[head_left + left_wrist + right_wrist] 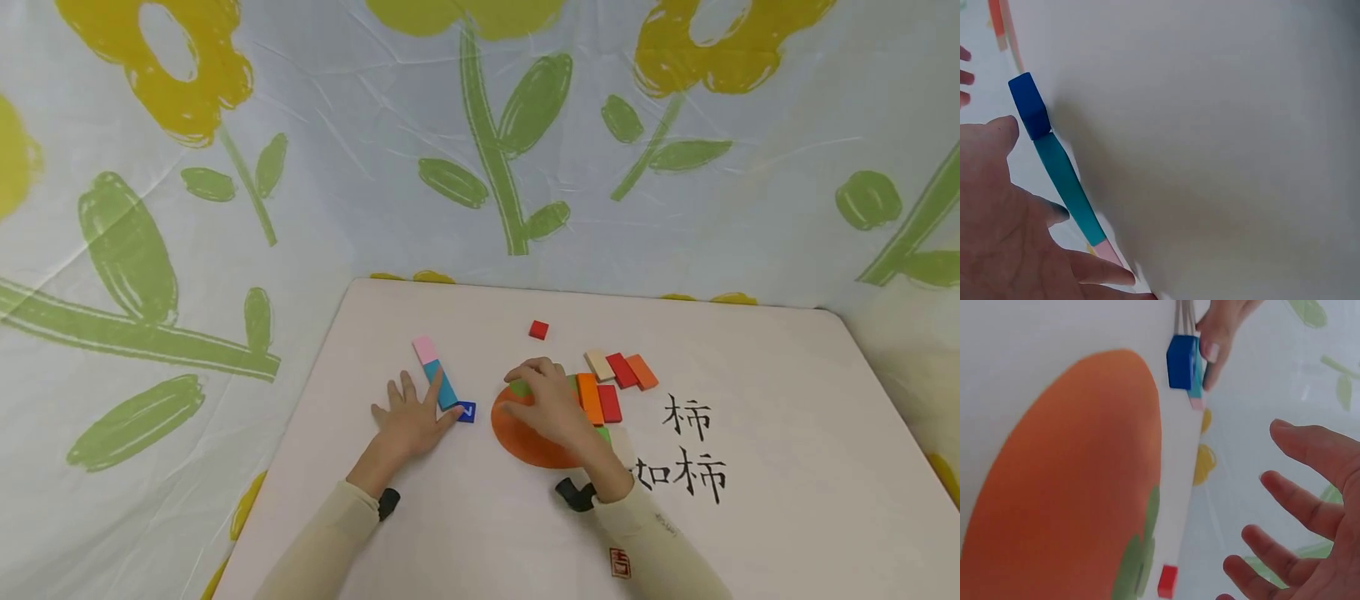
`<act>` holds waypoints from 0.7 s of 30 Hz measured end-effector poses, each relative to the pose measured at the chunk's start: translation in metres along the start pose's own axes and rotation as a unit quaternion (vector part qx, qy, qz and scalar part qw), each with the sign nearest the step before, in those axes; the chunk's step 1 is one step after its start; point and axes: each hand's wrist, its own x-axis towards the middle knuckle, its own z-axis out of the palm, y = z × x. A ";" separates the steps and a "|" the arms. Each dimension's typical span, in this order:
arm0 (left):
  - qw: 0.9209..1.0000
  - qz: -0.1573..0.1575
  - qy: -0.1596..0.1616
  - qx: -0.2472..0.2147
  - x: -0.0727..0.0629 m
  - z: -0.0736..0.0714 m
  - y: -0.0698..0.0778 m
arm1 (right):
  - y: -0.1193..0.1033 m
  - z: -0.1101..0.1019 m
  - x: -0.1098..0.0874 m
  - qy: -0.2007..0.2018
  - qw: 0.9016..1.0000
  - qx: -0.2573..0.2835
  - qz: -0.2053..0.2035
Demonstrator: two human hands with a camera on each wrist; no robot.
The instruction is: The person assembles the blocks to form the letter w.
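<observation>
Red block (538, 330) (alone) lies beyond the right fingers (537, 366).

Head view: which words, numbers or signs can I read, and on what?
"柿": black brushed character on the pale pink tabletop.
"如柿": black characters below it.
"Z" or turned "N": white, on the dark blue block.
Red square seal: too small to read surely.
Grey marks by the cream sleeve: unreadable.

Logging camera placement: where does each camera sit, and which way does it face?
Head: on the head, facing forward and down at the table; left hand, right hand, sleeves show.
Left wrist: on that wrist, facing the dark blue block; left hand shows, right fingertips too.
Right wrist: on that wrist, facing the orange shape; both hands show.
Both wrist views share that block.
</observation>
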 end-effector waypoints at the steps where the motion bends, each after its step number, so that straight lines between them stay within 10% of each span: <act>1: 1.000 -0.001 -0.001 -0.001 0.000 0.000 0.000 | 0.002 -0.003 -0.001 0.006 1.000 0.003 0.000; 21: 1.000 0.000 -0.008 0.004 0.000 0.001 0.003 | 0.050 -0.060 -0.028 0.095 0.995 0.004 -0.042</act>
